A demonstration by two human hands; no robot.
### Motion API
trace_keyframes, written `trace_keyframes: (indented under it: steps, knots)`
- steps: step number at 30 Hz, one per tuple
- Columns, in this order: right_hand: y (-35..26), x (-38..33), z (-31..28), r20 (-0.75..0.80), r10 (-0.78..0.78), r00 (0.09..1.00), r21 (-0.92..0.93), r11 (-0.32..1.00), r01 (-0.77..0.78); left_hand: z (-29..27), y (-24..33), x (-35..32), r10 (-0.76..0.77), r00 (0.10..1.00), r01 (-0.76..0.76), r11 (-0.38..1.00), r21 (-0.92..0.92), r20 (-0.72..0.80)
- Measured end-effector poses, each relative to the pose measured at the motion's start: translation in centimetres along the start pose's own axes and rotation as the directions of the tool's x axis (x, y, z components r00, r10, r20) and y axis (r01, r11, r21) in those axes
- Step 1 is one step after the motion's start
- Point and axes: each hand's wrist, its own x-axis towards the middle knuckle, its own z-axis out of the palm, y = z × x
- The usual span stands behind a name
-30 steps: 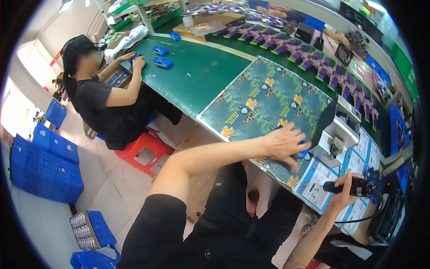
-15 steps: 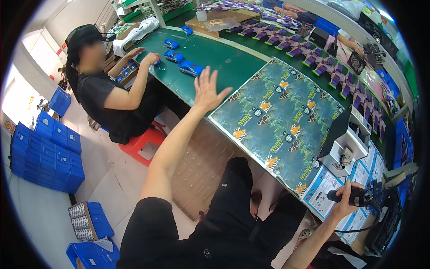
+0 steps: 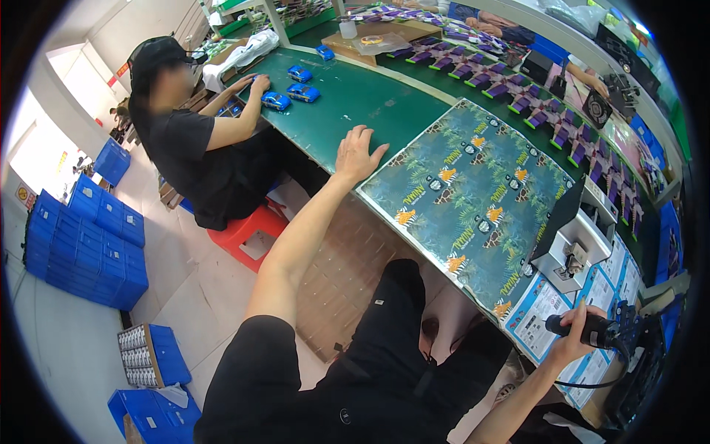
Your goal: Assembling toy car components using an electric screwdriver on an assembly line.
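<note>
At the near edge of the long green conveyor table (image 3: 355, 111), the person's left hand (image 3: 356, 153) lies flat with the fingers spread wide, gripping nothing, its fingertips on the green surface just beside the corner of the large printed cardboard sheet with a jungle-leaf and animal pattern (image 3: 473, 200). That sheet lies flat on the table between the two hands, its long side running along the table edge. The right hand (image 3: 573, 337) is closed around the black handle of a corded power tool (image 3: 592, 331), held low at the right end of the table above blue-and-white printed leaflets (image 3: 540, 322); a black cable hangs from the tool. A grey metal fixture (image 3: 573, 248) stands just beyond the leaflets. Farther up the table three small blue toy cars (image 3: 292, 87) sit close together, and a co-worker in a black shirt and cap (image 3: 192, 140), seated on a red plastic stool (image 3: 244, 233), has a hand near them. Blue plastic crates (image 3: 85, 248) are stacked on the floor at the left
</note>
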Motion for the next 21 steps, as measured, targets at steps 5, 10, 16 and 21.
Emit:
trace_keyframes:
  steps: [5, 10, 16, 21]
  knots:
    - [0.8, -0.4, -1.8, -0.078, 0.105, 0.991, 0.073, 0.992, -0.099, 0.4, 4.6, -0.8, 0.183, 0.971, -0.205, 0.968, -0.146, -0.153]
    - [-4.4, 0.0, -3.5, 0.049, 0.335, 0.941, 0.493, 0.811, -0.314, -4.0, 20.1, -10.1, 0.368, 0.91, -0.405, 0.692, -0.598, -0.19]
    - [-6.7, -1.8, -11.3, 0.129, 0.393, 0.911, 0.361, 0.837, -0.412, 0.4, 49.0, -15.5, 0.686, 0.7, 0.085, 0.194, -0.977, 0.197]
    - [-6.9, -2.8, -12.8, 0.22, 0.437, 0.872, 0.283, 0.827, -0.486, 13.0, 61.2, -12.6, 0.401, 0.866, -0.007, 0.607, -0.795, 0.298]
